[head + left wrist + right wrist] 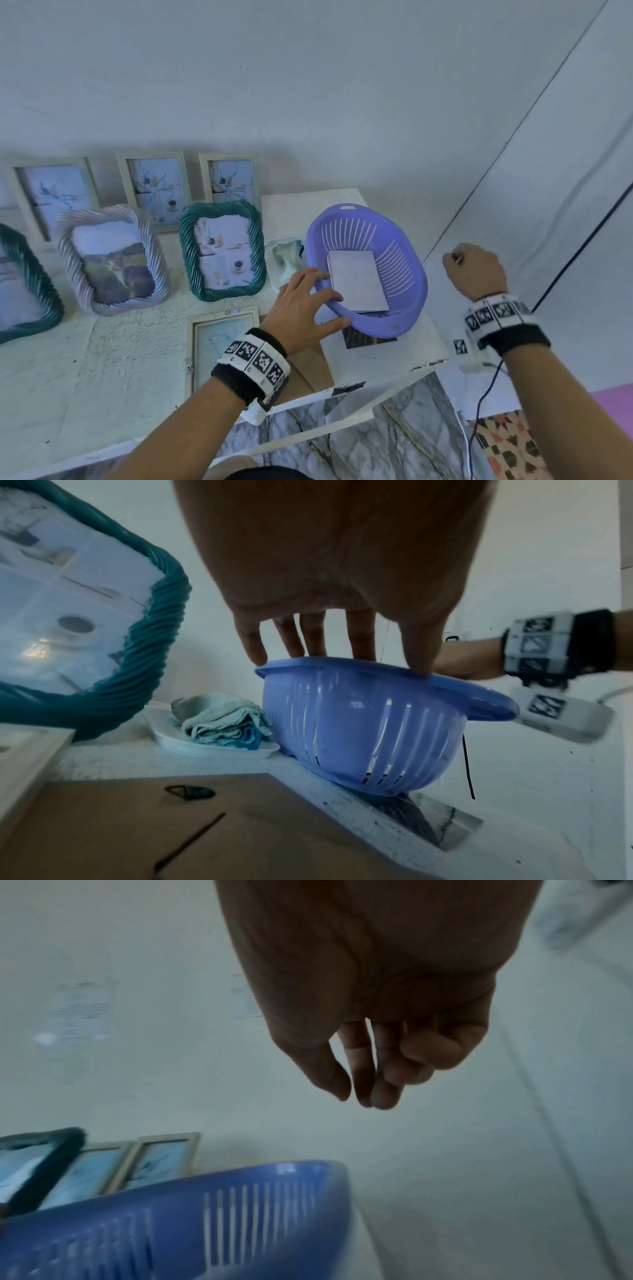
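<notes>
A purple slotted plastic basket [416, 274] sits tilted on the white table's right end, its base propped on a dark photo print [368, 339]. White cards [358, 284] lie inside it. My left hand [329, 301] reaches over the basket's near-left rim. In the left wrist view the straight fingers [361, 642] and thumb touch the top of the rim of the basket [359, 723]. My right hand [472, 270] hangs in the air to the right of the basket, past the table edge. Its fingers [383, 1088] are loosely curled and hold nothing above the basket [205, 1218].
A teal twisted picture frame [222, 251] and a pale twisted one [111, 258] stand left of the basket, with wooden frames [156, 190] leaning on the wall behind. A folded cloth [222, 721] lies on a white dish. A flat frame [222, 346] and brown backing board [137, 826] lie near the table's front edge.
</notes>
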Action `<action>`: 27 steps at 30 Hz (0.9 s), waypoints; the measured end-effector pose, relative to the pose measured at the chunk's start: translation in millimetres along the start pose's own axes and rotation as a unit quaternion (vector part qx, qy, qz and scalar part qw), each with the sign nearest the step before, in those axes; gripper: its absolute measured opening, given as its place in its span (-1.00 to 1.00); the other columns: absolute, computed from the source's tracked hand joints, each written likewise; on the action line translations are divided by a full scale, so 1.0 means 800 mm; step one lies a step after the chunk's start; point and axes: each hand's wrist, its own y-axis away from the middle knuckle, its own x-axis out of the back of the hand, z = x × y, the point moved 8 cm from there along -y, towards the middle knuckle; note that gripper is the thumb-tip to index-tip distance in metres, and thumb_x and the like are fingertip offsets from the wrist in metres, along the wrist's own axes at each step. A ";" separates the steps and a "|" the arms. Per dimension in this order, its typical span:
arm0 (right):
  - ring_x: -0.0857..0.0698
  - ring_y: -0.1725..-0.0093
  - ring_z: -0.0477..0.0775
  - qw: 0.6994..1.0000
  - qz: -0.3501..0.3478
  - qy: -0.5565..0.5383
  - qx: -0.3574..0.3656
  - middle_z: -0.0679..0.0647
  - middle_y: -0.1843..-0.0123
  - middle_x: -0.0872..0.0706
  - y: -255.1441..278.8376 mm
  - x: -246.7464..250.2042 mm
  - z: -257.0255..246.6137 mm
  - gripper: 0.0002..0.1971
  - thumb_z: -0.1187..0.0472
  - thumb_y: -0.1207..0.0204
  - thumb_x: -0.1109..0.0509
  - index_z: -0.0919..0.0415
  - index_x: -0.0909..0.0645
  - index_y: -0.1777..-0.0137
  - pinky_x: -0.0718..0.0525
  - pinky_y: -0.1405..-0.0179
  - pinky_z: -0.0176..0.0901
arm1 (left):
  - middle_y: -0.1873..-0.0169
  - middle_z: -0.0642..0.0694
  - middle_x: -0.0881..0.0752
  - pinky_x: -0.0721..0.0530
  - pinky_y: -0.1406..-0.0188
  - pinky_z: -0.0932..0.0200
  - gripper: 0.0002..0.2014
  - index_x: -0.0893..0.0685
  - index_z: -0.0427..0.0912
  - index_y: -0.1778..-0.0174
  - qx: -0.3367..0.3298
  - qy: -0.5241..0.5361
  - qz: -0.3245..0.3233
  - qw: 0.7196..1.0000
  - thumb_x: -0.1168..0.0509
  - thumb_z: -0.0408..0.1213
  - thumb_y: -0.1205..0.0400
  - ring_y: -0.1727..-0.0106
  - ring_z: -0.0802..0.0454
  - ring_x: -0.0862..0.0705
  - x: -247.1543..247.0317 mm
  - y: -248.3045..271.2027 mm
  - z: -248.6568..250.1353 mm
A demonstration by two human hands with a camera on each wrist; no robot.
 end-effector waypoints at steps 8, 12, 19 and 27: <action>-0.64 -0.02 0.12 0.938 -0.198 0.136 0.249 0.07 -0.07 -0.67 -0.048 -0.082 -0.202 -0.76 0.04 -0.54 -0.41 0.12 -0.65 -0.12 -0.61 -0.06 -0.07 | -0.40 -0.02 -0.53 -0.53 -0.34 -0.21 -0.55 -0.69 0.11 -0.17 0.000 0.008 0.007 1.000 -0.15 0.31 -0.58 -0.54 -0.05 -0.33 -0.001 0.001 0.001; -0.71 -0.04 0.16 0.892 -0.280 0.250 0.251 0.08 -0.11 -0.73 -0.052 -0.163 -0.223 -0.54 -0.02 -0.33 -0.60 0.15 -0.63 -0.17 -0.71 -0.03 0.01 | -0.39 -0.03 -0.54 -0.54 -0.32 -0.23 -0.57 -0.69 0.10 -0.15 0.006 0.007 0.014 1.000 -0.17 0.28 -0.58 -0.53 -0.05 -0.34 0.000 0.002 0.002; -0.64 0.04 0.17 0.866 -0.263 0.354 0.237 0.09 -0.04 -0.70 -0.050 -0.186 -0.217 -0.45 0.00 -0.24 -0.67 0.13 -0.60 -0.20 -0.72 -0.02 0.06 | -0.40 -0.04 -0.54 -0.54 -0.32 -0.22 -0.59 -0.69 0.09 -0.15 0.001 0.007 0.021 1.000 -0.17 0.26 -0.60 -0.55 -0.07 -0.33 0.001 0.002 0.003; -0.64 -0.16 0.28 0.923 -0.200 0.238 0.227 0.21 -0.24 -0.64 -0.055 -0.131 -0.239 -0.70 0.26 -0.62 -0.25 0.14 -0.47 -0.34 -0.61 -0.12 0.12 | -0.44 -0.09 -0.49 -0.58 -0.30 -0.06 -0.63 -0.69 0.04 -0.25 0.018 0.080 0.013 0.997 -0.25 0.12 -0.62 -0.44 -0.06 -0.48 0.014 0.005 -0.001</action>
